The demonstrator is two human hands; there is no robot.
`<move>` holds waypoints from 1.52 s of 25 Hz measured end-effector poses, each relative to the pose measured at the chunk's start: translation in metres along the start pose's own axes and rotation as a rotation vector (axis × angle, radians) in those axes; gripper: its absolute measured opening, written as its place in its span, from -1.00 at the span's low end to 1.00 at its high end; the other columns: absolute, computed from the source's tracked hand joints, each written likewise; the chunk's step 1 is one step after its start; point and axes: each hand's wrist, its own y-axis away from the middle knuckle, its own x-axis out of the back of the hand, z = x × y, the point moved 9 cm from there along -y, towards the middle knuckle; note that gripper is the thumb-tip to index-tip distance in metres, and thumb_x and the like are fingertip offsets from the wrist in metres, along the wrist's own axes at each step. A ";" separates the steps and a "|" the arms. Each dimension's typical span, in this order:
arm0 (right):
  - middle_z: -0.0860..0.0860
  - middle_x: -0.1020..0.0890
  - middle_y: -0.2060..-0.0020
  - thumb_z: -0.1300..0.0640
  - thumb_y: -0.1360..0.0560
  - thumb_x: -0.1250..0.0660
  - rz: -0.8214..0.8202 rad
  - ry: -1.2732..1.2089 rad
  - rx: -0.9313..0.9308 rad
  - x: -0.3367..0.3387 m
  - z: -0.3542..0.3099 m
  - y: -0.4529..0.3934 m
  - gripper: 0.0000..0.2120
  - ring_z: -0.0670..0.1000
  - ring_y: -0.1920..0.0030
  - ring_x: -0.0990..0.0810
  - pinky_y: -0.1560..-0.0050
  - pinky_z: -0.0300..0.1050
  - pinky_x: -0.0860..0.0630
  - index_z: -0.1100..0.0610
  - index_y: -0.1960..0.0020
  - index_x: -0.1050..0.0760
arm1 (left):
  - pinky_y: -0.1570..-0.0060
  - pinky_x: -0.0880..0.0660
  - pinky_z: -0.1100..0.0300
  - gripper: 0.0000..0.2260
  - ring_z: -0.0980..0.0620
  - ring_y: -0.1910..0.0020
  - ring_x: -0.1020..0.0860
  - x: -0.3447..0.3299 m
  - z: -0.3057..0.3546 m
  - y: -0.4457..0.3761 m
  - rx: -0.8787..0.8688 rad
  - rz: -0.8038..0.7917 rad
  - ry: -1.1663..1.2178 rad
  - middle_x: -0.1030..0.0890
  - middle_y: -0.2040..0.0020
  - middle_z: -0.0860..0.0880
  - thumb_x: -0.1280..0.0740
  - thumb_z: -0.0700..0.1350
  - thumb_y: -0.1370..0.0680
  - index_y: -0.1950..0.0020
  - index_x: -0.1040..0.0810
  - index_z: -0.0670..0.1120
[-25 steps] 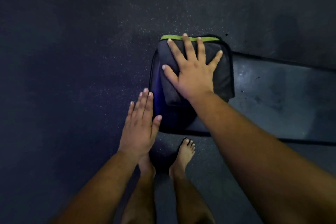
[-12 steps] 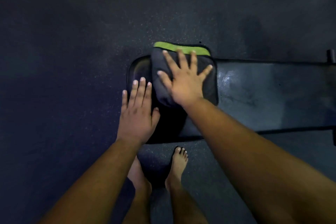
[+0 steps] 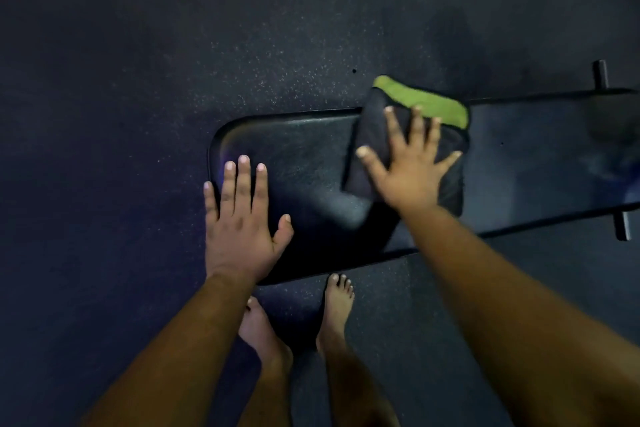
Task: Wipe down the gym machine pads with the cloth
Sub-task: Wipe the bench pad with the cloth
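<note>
A long black bench pad (image 3: 304,156) runs from the centre of the view off to the right. A folded dark cloth (image 3: 370,135) with a green edge lies on its far half. My right hand (image 3: 412,166) presses flat on the cloth with its fingers spread. My left hand (image 3: 242,218) lies flat on the pad's rounded left end, fingers straight, holding nothing.
Dark speckled rubber floor (image 3: 138,114) surrounds the bench. My two bare feet (image 3: 337,305) stand just in front of the pad's near edge. Black metal frame stubs (image 3: 601,74) stick out from the bench at the far right.
My right hand has slid the cloth to the right along the pad, away from its left end. My left hand has come down flat onto that left end.
</note>
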 end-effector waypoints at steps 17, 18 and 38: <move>-0.04 0.11 -0.65 -0.39 -0.56 -0.04 -0.027 -0.012 0.101 -0.056 -0.001 0.149 -0.31 0.17 -0.62 0.23 -0.33 0.67 0.24 -0.29 -0.61 0.09 | -0.53 0.17 -0.38 -0.32 -0.14 -0.65 0.06 0.003 0.028 0.000 -0.055 -0.029 -0.037 0.01 -0.67 -0.17 -0.06 0.18 -0.60 -0.66 -0.08 -0.11; -0.06 0.11 -0.65 -0.40 -0.55 -0.06 -0.027 -0.010 0.139 -0.055 0.011 0.143 -0.31 0.14 -0.63 0.23 -0.33 0.68 0.23 -0.32 -0.60 0.09 | -0.53 0.16 -0.38 -0.32 -0.14 -0.65 0.04 0.002 0.046 -0.004 -0.110 -0.031 -0.040 -0.01 -0.67 -0.16 -0.07 0.18 -0.60 -0.65 -0.10 -0.10; -0.06 -0.15 -0.61 -0.58 -0.43 0.03 -0.007 -0.058 -0.003 0.039 0.162 -0.125 -0.24 0.11 -0.62 0.07 -0.31 0.70 0.19 -0.29 -0.55 -0.19 | -0.53 0.12 -0.38 -0.19 -0.09 -0.66 0.08 -0.027 0.163 -0.055 -0.234 -0.090 -0.205 0.03 -0.68 -0.10 0.00 0.42 -0.57 -0.67 -0.01 -0.05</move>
